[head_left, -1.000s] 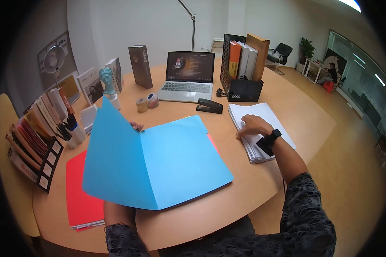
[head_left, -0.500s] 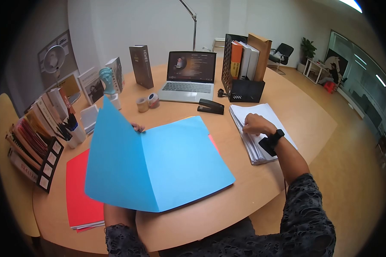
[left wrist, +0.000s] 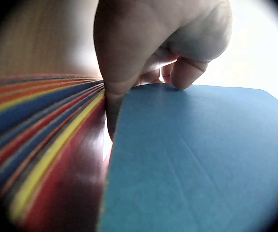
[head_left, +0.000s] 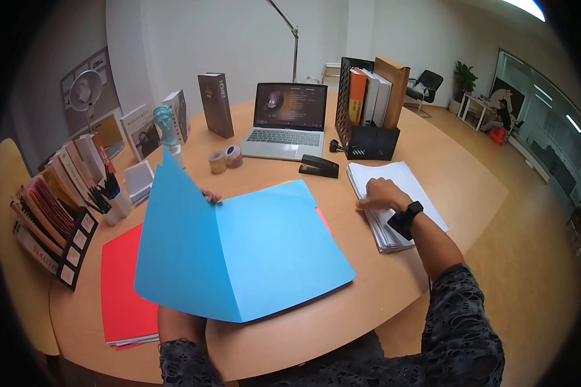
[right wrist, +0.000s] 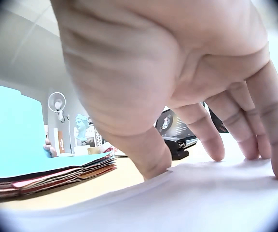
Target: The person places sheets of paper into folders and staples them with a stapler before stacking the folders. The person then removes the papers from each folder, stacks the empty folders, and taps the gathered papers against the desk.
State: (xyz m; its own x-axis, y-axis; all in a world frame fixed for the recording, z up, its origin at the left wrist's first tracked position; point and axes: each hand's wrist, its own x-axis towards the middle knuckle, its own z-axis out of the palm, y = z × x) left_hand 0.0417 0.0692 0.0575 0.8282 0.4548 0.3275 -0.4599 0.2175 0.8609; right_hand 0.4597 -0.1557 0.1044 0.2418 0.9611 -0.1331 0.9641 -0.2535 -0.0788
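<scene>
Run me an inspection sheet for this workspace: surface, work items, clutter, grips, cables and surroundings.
Surface: wood-toned desk, front edge curved.
Work items: blue folder lying open, left side raised; white paper stack to its right.
Clutter: red folder, stapler, tape rolls, laptop, pen holder.
Grips: left-hand grip holds the folder's raised side; right-hand grip rests on the stack.
Cables: small black item beside the file holder, possibly a cable.
Surroundings: office chair, potted plant, seated person.
</scene>
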